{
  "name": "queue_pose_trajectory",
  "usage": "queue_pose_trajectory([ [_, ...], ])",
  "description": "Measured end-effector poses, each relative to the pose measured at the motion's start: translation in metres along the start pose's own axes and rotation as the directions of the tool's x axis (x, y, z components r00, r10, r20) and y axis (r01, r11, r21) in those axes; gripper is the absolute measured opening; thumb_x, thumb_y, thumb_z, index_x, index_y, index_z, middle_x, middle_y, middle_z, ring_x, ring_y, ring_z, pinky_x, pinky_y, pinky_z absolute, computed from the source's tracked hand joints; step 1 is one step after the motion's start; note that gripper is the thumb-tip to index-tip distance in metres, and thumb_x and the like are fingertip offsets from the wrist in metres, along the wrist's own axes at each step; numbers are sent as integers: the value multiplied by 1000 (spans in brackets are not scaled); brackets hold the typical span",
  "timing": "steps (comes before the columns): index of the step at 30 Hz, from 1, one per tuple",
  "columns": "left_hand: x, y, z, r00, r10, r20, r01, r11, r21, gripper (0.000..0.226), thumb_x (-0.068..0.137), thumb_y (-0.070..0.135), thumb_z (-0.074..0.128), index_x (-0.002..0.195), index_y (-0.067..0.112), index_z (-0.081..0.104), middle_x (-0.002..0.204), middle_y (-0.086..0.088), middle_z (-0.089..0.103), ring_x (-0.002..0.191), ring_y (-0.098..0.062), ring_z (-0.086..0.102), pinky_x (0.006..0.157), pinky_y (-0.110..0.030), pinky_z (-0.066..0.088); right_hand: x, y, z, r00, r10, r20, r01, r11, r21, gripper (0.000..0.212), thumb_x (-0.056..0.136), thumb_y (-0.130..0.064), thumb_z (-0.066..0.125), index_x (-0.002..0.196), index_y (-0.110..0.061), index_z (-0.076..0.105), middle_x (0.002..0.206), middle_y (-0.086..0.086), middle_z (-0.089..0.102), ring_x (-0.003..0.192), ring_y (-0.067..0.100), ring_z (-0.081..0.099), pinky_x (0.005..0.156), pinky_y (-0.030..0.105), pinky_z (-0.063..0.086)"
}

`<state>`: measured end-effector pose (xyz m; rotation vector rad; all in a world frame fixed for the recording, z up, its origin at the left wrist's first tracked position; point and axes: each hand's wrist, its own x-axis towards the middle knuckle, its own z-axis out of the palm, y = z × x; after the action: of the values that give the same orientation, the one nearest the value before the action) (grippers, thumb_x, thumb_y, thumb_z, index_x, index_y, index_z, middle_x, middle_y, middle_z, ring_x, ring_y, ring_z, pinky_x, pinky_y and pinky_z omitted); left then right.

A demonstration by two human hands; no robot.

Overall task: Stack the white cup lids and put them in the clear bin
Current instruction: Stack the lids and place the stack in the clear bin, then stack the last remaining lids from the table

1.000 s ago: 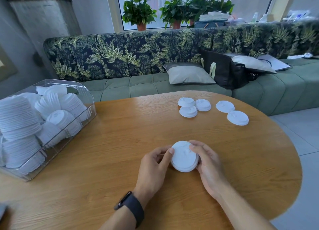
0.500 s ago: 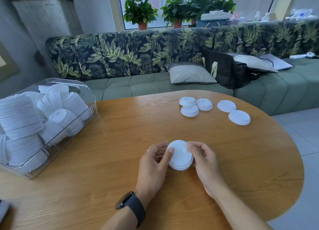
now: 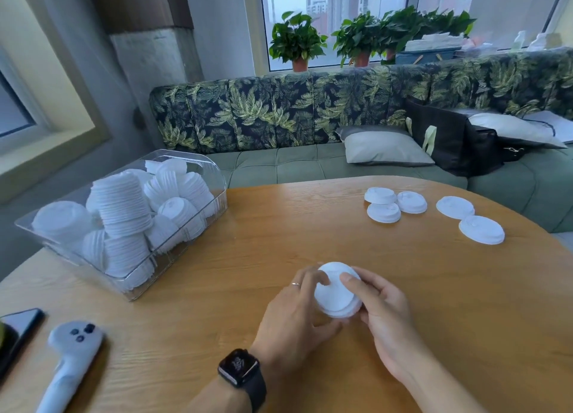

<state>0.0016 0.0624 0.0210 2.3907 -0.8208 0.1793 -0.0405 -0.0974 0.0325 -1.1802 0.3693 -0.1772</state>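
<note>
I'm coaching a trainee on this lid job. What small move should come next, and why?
Probably free the right hand to fetch one of the five loose lids across the table: it and the left hand grip only a short stack, so binning looks premature.

On the table [image 3: 279, 226], the bin [image 3: 220, 195] sits at the left, holding lid stacks [image 3: 121, 201]. Five loose lids [image 3: 384, 212] lie far right. Near the front, a short stack [image 3: 336, 291] sits between the left hand [image 3: 294, 313] and the right hand [image 3: 384, 313]. A phone [image 3: 18, 329] and what may be a controller [image 3: 73, 357] lie front-left. A sofa [image 3: 310, 164] runs behind.
</note>
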Motion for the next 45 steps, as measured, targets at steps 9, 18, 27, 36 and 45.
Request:
queue_pose_trajectory([
  [9, 9, -43, -136, 928, -183, -325, 126, 974, -189, 57, 73, 44, 87, 108, 37, 42, 107, 16, 63, 101, 1, 61, 80, -16, 48, -17, -3, 73, 994, -36, 105, 36, 999, 4, 22, 101, -20, 60, 111, -5, 72, 97, 14, 80, 93, 28, 77, 90, 41, 58],
  [18, 22, -105, -306, 779, -299, -552, 436, 890, 134, 55, 83, 59, 71, 116, 27, 40, 105, -2, 60, 83, -28, 62, 71, -41, 47, -24, 7, 98, 988, -11, 152, 41, 980, -193, 15, 100, -11, 59, 106, -13, 74, 85, 8, 80, 74, 21, 73, 74, 35, 57],
  [27, 41, -163, -331, 803, -496, -329, 565, 810, 159, 57, 87, 60, 66, 127, 23, 49, 108, -11, 64, 83, -24, 61, 62, -34, 44, -16, 12, 113, 988, 3, 152, 30, 976, -217, 15, 100, -7, 59, 103, -9, 74, 83, 11, 79, 68, 18, 69, 66, 31, 54],
  [36, 45, -182, -313, 820, -529, -220, 571, 781, 251, 53, 97, 53, 55, 142, 27, 45, 122, -14, 64, 111, -32, 59, 91, -42, 43, -14, 6, 117, 987, -7, 158, 44, 971, -234, 16, 100, -9, 59, 100, -11, 75, 83, 8, 79, 68, 15, 69, 69, 30, 56],
  [45, 44, -187, -305, 808, -552, -207, 589, 747, 308, 50, 97, 41, 63, 140, 17, 53, 135, -13, 63, 121, -32, 60, 101, -44, 43, -13, 3, 118, 987, -27, 158, 61, 974, -218, 15, 99, -10, 61, 99, -13, 75, 83, 7, 79, 70, 15, 70, 70, 31, 57],
])
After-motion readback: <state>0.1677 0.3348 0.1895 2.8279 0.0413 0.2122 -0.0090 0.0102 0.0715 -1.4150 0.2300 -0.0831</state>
